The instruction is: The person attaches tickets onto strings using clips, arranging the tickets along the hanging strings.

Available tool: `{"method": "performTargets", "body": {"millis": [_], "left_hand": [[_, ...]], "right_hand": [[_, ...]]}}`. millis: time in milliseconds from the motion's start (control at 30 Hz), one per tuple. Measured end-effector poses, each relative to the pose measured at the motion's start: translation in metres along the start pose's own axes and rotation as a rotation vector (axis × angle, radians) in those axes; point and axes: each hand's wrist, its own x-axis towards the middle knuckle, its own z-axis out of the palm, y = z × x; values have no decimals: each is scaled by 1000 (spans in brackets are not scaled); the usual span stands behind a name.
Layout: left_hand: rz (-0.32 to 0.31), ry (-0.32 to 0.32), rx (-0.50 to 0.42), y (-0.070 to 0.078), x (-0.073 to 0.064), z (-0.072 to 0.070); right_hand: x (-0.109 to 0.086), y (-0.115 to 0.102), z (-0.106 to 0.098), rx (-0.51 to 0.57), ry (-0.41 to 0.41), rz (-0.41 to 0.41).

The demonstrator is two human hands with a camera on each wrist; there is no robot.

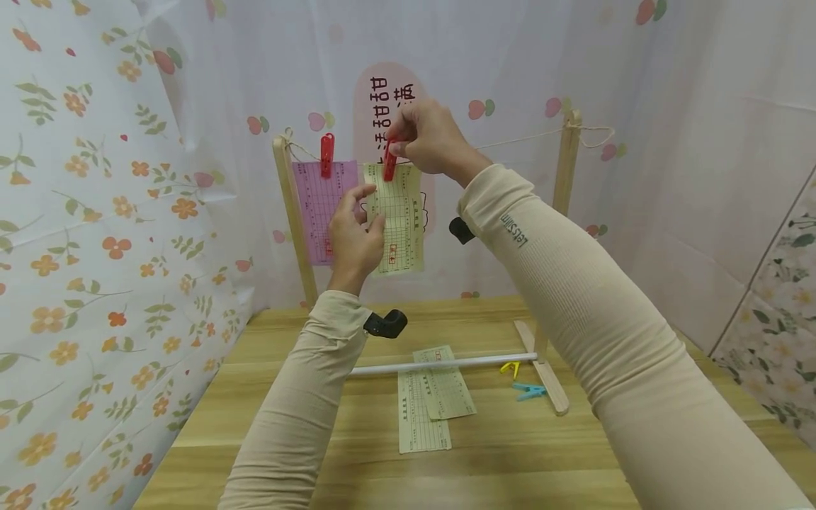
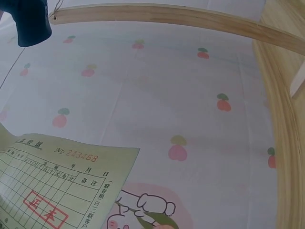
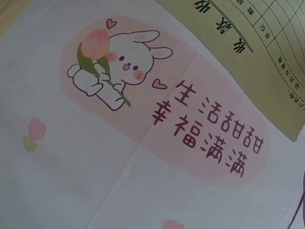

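Note:
A red clothespin (image 1: pixel 389 164) sits at the top edge of a yellow receipt slip (image 1: pixel 401 234) on the string line. My right hand (image 1: pixel 430 138) pinches its upper end between thumb and fingers. Beside the slip's left edge is my left hand (image 1: pixel 357 237), fingers spread and loosely bent; whether they touch the paper I cannot tell. To the left, a pink slip (image 1: pixel 312 212) hangs from another red clothespin (image 1: pixel 327 156). The yellow slip shows in the left wrist view (image 2: pixel 62 186) and partly in the right wrist view (image 3: pixel 257 52); neither wrist view shows my fingers.
The string (image 1: pixel 519 139) runs between two wooden posts (image 1: pixel 567 163). Below, two more slips (image 1: pixel 423 425) overlap on the wooden table (image 1: pixel 510 467), under a white rod (image 1: pixel 472 361). A yellow clothespin (image 1: pixel 510 368) and a blue one (image 1: pixel 529 391) lie near the right foot (image 1: pixel 551 386).

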Motion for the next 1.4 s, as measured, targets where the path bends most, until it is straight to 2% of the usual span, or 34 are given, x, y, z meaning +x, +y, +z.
{"method": "performTargets", "body": {"millis": [633,967,1400], "left_hand": [[9,-9,-13,2,1,0],[-20,-16,2,3,0,0],[-15,-17,1,1,0,0]], "right_hand": [[-2,-1,-3,16,-62,38],[-3,1,-7,28,-111,27],[-9,1,-10,79,-132,15]]}}
